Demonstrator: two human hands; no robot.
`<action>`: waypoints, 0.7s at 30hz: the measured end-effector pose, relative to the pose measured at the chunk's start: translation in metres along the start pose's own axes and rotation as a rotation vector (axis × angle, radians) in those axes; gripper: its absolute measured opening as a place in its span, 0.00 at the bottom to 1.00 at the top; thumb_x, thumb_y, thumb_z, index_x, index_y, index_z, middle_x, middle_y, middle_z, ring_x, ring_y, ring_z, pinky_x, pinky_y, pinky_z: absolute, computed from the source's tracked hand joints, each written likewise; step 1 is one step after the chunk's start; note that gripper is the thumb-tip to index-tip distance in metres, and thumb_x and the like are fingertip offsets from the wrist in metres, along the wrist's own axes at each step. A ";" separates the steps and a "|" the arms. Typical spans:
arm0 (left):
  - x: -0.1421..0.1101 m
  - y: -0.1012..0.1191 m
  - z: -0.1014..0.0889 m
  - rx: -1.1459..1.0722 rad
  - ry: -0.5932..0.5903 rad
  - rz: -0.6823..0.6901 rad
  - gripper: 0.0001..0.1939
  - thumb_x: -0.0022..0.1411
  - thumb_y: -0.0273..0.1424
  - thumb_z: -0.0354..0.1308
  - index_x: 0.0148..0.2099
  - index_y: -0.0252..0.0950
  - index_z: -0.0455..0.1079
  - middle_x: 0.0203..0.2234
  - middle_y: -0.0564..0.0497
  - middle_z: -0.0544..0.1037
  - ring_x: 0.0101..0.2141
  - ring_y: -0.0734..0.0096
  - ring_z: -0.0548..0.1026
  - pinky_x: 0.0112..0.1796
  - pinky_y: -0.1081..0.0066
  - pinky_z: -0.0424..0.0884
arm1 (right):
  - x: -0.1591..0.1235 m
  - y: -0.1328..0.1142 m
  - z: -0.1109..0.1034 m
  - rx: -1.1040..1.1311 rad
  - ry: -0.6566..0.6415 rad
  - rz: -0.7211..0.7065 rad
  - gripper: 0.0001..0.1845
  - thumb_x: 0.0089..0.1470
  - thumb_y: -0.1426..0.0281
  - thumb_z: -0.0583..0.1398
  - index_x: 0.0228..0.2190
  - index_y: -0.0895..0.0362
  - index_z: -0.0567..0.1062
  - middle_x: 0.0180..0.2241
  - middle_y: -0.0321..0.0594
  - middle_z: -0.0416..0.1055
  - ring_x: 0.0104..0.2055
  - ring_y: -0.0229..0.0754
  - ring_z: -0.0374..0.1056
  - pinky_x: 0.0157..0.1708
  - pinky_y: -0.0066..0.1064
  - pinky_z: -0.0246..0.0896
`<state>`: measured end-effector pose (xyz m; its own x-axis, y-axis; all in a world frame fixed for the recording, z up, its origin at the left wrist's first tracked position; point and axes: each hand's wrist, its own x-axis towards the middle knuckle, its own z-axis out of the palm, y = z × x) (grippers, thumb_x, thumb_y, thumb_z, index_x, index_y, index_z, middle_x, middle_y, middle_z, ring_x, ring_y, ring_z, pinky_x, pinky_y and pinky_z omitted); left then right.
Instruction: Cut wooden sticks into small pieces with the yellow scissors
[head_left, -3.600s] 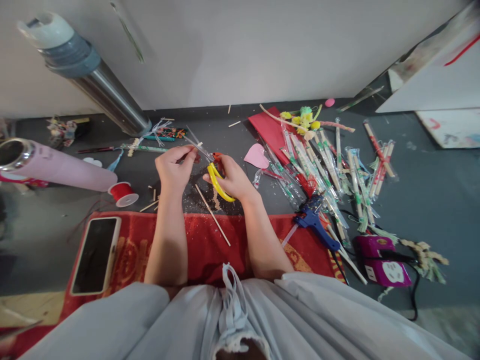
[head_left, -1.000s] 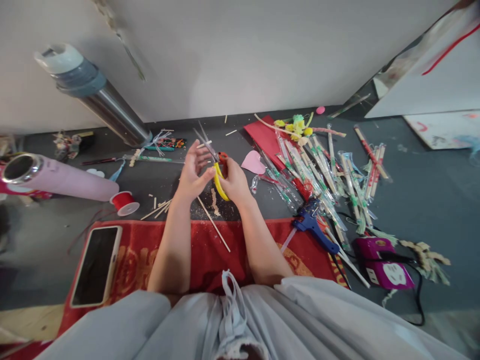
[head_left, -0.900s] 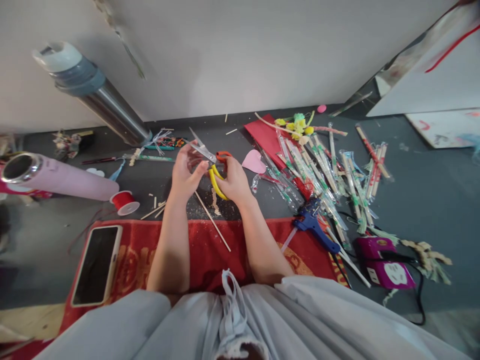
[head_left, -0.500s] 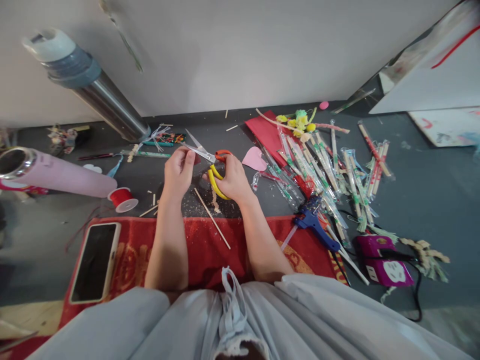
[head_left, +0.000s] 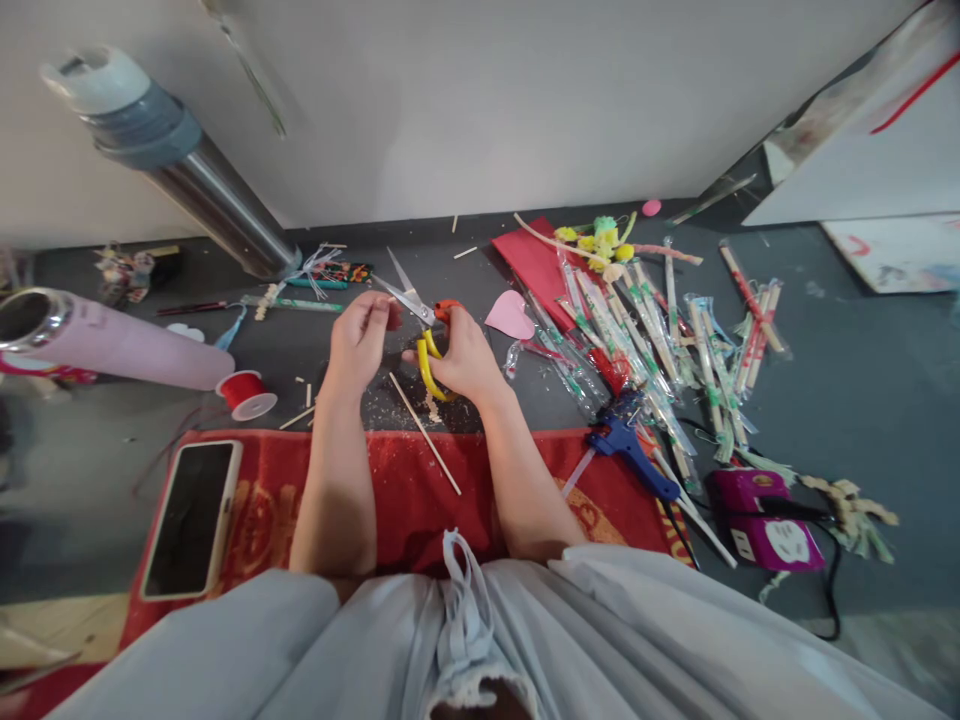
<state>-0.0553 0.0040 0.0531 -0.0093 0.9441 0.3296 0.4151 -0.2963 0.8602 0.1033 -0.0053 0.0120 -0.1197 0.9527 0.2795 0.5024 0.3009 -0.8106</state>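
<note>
My right hand (head_left: 469, 360) grips a pair of scissors (head_left: 411, 302) by its orange and yellow handles. The blades stand apart and point up and left, toward my left hand (head_left: 355, 342). Between the thumb and fingers of my left hand is a small red piece (head_left: 394, 314), perhaps paper, mostly hidden by the fingers. One blade passes close by the left fingertips; whether it touches the piece I cannot tell. Below both hands, a thin wooden stick (head_left: 426, 435) lies partly across the red towel (head_left: 420, 510), with small crumbs scattered around it.
Right of my hands lie a pink paper heart (head_left: 510, 315), red paper (head_left: 525, 262), many wrapped sticks (head_left: 637, 330) and a blue glue gun (head_left: 630, 450). A purple power block (head_left: 765, 520) sits farther right. Leftward are a red spool (head_left: 246, 395), a phone (head_left: 191, 520), a pink bottle (head_left: 142, 345) and a steel flask (head_left: 232, 205).
The scissors have turned slightly, their tips now higher and farther right. More of the red piece shows at my left fingertips. Both hands stay in nearly the same place.
</note>
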 end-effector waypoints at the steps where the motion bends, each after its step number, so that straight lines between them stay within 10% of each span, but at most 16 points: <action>1: 0.000 0.000 0.000 -0.014 -0.011 -0.033 0.31 0.60 0.61 0.48 0.29 0.36 0.67 0.22 0.53 0.71 0.25 0.75 0.70 0.30 0.72 0.68 | 0.000 0.001 0.000 -0.012 0.023 0.006 0.37 0.44 0.47 0.65 0.46 0.61 0.65 0.44 0.54 0.70 0.49 0.54 0.68 0.51 0.47 0.63; 10: -0.004 0.009 0.002 0.005 -0.527 -0.201 0.30 0.53 0.58 0.58 0.22 0.34 0.68 0.16 0.54 0.70 0.20 0.77 0.66 0.24 0.75 0.62 | 0.006 0.010 0.000 -0.106 0.241 0.121 0.28 0.50 0.49 0.62 0.42 0.57 0.64 0.37 0.45 0.66 0.42 0.48 0.63 0.47 0.45 0.61; 21: -0.008 0.008 0.018 -0.014 -0.533 -0.117 0.23 0.48 0.50 0.66 0.22 0.33 0.71 0.15 0.57 0.66 0.20 0.78 0.64 0.23 0.75 0.59 | 0.007 0.007 -0.008 -0.033 0.265 0.171 0.33 0.47 0.46 0.63 0.43 0.58 0.66 0.36 0.43 0.65 0.40 0.47 0.63 0.46 0.45 0.62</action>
<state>-0.0354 -0.0030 0.0500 0.4096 0.9122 -0.0080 0.4264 -0.1837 0.8857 0.1129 0.0034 0.0124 0.1938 0.9435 0.2686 0.5242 0.1319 -0.8413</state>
